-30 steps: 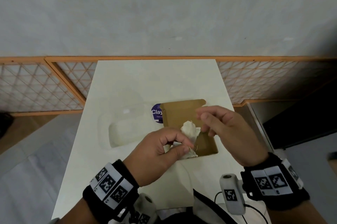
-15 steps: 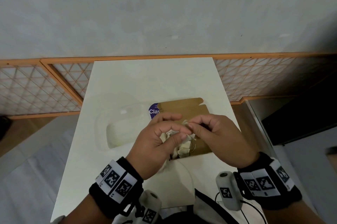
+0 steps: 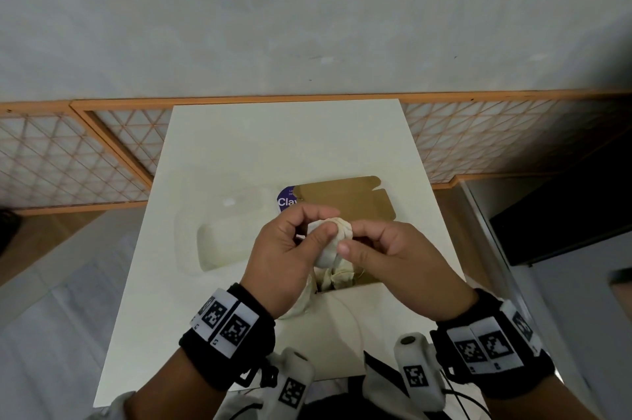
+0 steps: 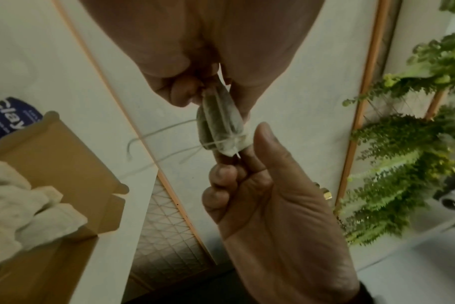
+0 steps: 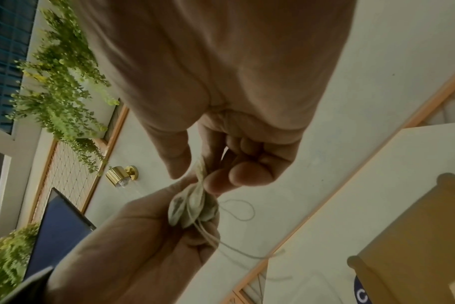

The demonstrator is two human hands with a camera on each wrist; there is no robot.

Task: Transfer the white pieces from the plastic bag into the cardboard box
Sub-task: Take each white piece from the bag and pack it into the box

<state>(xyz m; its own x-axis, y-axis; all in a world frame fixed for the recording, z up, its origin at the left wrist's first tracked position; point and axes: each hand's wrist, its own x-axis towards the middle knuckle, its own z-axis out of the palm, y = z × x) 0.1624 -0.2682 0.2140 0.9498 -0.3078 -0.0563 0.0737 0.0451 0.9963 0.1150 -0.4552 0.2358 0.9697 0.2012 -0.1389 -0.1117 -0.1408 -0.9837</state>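
1. Both hands meet above the near part of the cardboard box. The left hand pinches a white piece between thumb and fingers; the right hand pinches the same piece from the other side.
2. Bare table lies beyond the fingertips, running to its far edge; the box's open flaps stand just past the fingers.
3. Left of the fingers, a purple label beside the box reads "Clay", partly hidden.
4. The piece is a small, soft, folded pouch with thin strings trailing from it.
5. More white pieces lie in the box under the hands.
6. A clear plastic bag lies left of the left hand.
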